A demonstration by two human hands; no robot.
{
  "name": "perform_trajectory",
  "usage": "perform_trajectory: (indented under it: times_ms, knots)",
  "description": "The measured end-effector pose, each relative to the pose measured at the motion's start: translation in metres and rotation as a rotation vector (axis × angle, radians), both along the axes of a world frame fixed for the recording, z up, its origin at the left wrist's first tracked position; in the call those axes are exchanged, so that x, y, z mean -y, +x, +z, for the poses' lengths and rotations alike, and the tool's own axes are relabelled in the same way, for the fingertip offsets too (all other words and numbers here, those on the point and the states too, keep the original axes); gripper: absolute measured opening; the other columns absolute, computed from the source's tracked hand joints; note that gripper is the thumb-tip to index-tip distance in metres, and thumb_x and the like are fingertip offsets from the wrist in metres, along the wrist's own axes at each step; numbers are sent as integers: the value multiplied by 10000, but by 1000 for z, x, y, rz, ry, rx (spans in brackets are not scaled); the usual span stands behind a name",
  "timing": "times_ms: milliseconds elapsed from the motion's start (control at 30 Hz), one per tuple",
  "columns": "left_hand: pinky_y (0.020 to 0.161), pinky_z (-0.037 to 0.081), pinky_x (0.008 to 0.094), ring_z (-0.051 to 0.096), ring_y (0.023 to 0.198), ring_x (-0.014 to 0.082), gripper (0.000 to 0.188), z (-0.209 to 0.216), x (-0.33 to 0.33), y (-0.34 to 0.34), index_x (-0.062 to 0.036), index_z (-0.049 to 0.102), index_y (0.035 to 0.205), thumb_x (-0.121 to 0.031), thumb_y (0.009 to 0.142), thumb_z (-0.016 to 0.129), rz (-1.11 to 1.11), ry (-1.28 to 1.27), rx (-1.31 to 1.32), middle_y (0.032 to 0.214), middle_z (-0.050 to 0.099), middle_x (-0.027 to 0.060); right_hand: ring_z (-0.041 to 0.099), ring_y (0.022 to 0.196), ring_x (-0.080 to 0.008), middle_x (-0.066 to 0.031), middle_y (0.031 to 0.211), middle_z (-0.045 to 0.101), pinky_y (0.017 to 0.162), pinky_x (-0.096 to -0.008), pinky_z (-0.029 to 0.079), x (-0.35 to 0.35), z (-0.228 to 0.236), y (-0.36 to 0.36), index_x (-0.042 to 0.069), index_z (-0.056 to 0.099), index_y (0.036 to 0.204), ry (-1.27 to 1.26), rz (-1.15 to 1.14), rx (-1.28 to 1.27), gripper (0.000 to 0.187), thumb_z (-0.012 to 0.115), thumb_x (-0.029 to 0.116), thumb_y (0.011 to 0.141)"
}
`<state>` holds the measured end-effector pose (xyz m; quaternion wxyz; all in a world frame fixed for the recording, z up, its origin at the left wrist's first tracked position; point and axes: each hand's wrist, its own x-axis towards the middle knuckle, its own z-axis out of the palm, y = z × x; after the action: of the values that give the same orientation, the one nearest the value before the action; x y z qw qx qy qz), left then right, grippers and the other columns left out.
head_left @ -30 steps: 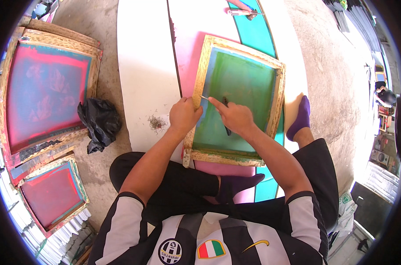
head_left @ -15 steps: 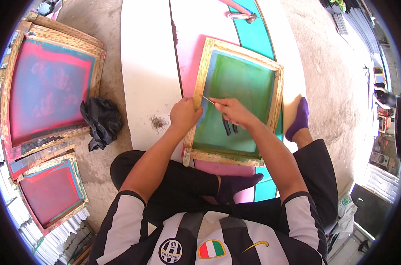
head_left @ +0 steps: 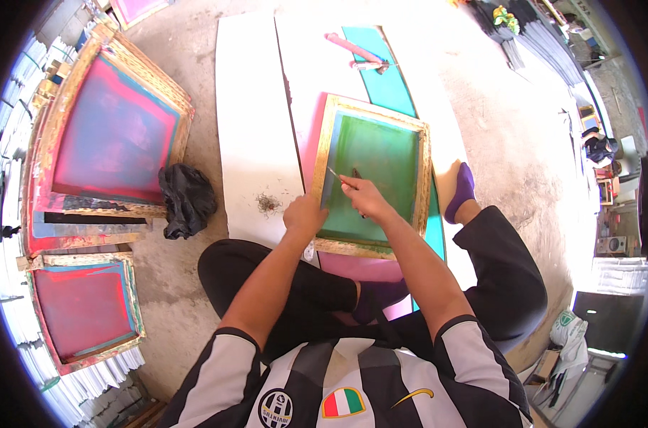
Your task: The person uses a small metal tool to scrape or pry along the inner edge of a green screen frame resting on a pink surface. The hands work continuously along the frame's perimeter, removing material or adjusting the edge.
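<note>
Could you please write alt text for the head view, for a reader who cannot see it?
Seen from above, a person seated on a concrete floor steadies a wooden frame with a green screen with the left hand, while the right hand holds a thin tool against the mesh. Pink and blue screens and a black rag lie to the left.

Both forearms extended forward, left hand [head_left: 305,216] apparently curled, right hand [head_left: 363,197] pinching, fingers closed.

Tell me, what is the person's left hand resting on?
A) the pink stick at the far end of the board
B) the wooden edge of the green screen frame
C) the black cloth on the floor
B: the left hand grips the wooden edge of the green screen frame at its near left corner, while the black cloth lies apart on the floor.
</note>
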<state>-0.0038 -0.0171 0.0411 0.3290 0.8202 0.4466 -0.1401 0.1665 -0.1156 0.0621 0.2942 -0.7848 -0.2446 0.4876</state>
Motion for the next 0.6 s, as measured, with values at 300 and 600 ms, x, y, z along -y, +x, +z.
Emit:
perform_trajectory:
  times_ms: [300,600]
  knots:
    - [885,617,489,757,1076,394,222,-22,42,-13,-27,769,1078,-165,916,706,83,42,135,1161,758,207,500,523,-126,-13,704,541,478,-320,433,9,15,-61,135,583,1548,109,-105,16,509,598,326,1077]
    - [880,612,499,756,1037,408,248,-28,78,-24,-17,769,1076,-157,881,709,139,31,239,1119,761,214,463,468,-108,-10,692,540,426,-300,380,2,12,-76,117,583,1539,135,-31,32,494,581,314,1086]
